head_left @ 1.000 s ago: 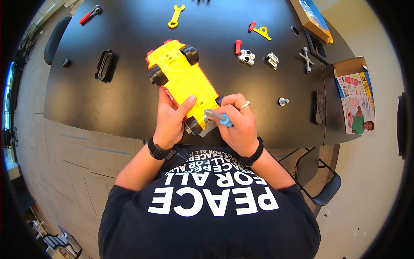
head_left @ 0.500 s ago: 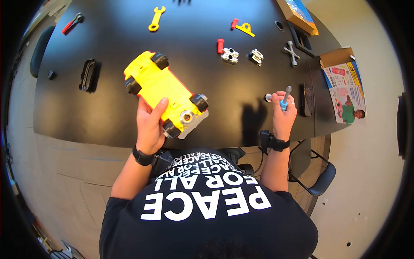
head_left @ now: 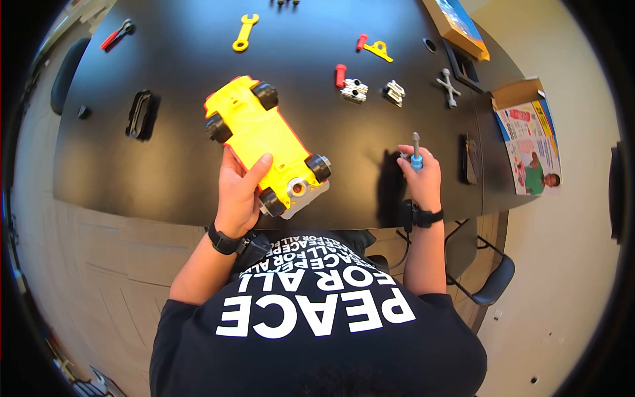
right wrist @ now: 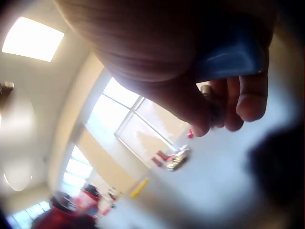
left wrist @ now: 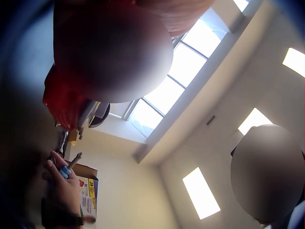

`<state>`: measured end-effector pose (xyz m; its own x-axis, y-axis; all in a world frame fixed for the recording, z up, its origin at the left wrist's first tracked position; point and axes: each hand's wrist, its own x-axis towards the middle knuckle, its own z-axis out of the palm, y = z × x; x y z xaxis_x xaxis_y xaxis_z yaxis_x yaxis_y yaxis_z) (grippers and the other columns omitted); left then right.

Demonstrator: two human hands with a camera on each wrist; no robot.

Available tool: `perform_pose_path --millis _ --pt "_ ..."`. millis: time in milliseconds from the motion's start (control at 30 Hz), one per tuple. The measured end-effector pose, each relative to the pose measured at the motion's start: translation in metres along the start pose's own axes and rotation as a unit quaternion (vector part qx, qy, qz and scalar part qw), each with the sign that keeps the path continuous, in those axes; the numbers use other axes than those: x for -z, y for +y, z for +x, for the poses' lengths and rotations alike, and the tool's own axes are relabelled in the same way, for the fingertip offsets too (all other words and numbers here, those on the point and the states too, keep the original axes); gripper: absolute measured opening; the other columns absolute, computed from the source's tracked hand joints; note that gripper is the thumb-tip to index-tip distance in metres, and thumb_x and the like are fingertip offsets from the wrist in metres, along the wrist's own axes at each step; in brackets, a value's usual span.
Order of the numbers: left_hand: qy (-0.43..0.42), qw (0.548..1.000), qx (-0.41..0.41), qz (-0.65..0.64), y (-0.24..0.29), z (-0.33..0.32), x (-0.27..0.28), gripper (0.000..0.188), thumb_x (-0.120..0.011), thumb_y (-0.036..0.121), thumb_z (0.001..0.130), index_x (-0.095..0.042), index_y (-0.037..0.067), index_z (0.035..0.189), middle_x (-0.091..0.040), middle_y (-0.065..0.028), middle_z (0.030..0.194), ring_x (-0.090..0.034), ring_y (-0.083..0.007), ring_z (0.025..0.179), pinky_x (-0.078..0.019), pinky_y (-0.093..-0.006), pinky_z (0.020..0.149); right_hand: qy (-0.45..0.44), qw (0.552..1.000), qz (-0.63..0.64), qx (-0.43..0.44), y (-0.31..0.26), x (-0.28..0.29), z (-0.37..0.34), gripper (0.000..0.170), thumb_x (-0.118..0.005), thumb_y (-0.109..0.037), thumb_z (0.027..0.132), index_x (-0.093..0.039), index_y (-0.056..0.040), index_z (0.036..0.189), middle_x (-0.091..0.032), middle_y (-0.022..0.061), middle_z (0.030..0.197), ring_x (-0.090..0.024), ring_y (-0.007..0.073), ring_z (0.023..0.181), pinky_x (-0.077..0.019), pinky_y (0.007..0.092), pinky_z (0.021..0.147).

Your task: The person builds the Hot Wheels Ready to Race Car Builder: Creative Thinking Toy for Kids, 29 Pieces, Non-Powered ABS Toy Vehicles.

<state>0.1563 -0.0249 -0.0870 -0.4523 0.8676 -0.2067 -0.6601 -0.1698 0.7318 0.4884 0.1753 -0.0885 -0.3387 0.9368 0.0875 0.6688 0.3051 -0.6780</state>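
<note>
A yellow and red toy car (head_left: 264,139) is held underside up by the left hand (head_left: 239,192), thumb across its yellow base. Four black wheels show, and a grey ring with a dark centre (head_left: 297,187) sits at the end nearer the body. Off to the right, the right hand (head_left: 423,177) grips a screwdriver with a blue handle (head_left: 416,162), its grey shaft pointing up. The same hand pinches a small grey part (right wrist: 215,109) between thumb and fingers, seen in the right wrist view. The blue handle (right wrist: 231,62) lies against the palm there.
On the black table (head_left: 178,182) lie a yellow wrench (head_left: 245,33), a red-handled ratchet (head_left: 118,34), a black tray-like part (head_left: 139,114), silver engine-like parts (head_left: 354,90), red bolts (head_left: 340,75) and a cross wrench (head_left: 449,88). An illustrated box (head_left: 527,142) stands at the right edge.
The right hand left the car with the screwdriver, reached right to the small grey part on the table, and now holds that too, a little nearer the car. The ring on the car came into view.
</note>
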Motion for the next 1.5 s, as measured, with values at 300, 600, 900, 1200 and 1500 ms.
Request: perform_pose_path --millis 300,600,900,1200,1500 --pt "-0.005 1.0 -0.005 -0.016 -0.004 -0.001 -0.001 0.07 -0.079 0.004 0.104 -0.039 0.004 0.161 -0.062 -0.0141 0.154 -0.064 -0.0252 0.142 -0.0531 -0.0439 0.121 -0.409 0.827 0.385 -0.032 -0.158 -0.02 -0.034 0.03 -0.07 -0.004 0.109 -0.071 0.0042 0.138 -0.082 0.0178 0.096 -0.073 0.0134 0.068 -0.0559 0.025 0.059" --pt "-0.012 1.0 -0.02 0.009 -0.004 -0.003 0.0 0.071 -0.079 0.002 0.103 -0.038 0.003 0.161 -0.061 -0.0157 0.154 -0.065 -0.0264 0.142 -0.0542 -0.0439 0.12 -0.277 0.937 0.21 0.033 -0.18 -0.05 -0.049 0.027 -0.078 -0.01 0.104 -0.068 -0.0015 0.127 -0.076 0.0111 0.082 -0.069 0.0146 0.061 -0.0529 0.0308 0.059" --pt "0.015 0.999 -0.029 0.015 -0.008 0.003 0.001 0.069 -0.081 0.001 0.101 -0.039 0.004 0.157 -0.062 -0.0162 0.151 -0.065 -0.0273 0.141 -0.0551 -0.0448 0.12 -0.238 0.934 -0.038 0.263 -0.187 0.022 -0.035 0.041 -0.082 0.002 0.089 -0.073 -0.0029 0.129 -0.068 0.0124 0.117 -0.073 0.0314 0.094 -0.0586 0.0409 0.082" --pt "0.001 0.997 -0.064 0.04 -0.01 0.0 -0.004 0.072 -0.082 -0.001 0.099 -0.039 0.004 0.156 -0.061 -0.0164 0.151 -0.066 -0.0277 0.14 -0.056 -0.0447 0.119 -0.181 0.904 -0.106 0.373 -0.208 0.02 -0.028 0.033 -0.077 0.007 0.088 -0.078 -0.0026 0.119 -0.07 0.0096 0.117 -0.072 0.0296 0.101 -0.0599 0.0414 0.085" --pt "0.0 0.997 -0.065 0.044 -0.005 -0.003 -0.007 0.072 -0.083 0.0 0.099 -0.039 0.003 0.155 -0.062 -0.0168 0.15 -0.066 -0.0275 0.14 -0.0562 -0.0447 0.119 -0.189 0.901 -0.069 0.385 -0.223 0.03 -0.029 0.029 -0.078 0.01 0.087 -0.078 -0.0028 0.113 -0.072 0.012 0.113 -0.073 0.0316 0.097 -0.0605 0.0419 0.082"
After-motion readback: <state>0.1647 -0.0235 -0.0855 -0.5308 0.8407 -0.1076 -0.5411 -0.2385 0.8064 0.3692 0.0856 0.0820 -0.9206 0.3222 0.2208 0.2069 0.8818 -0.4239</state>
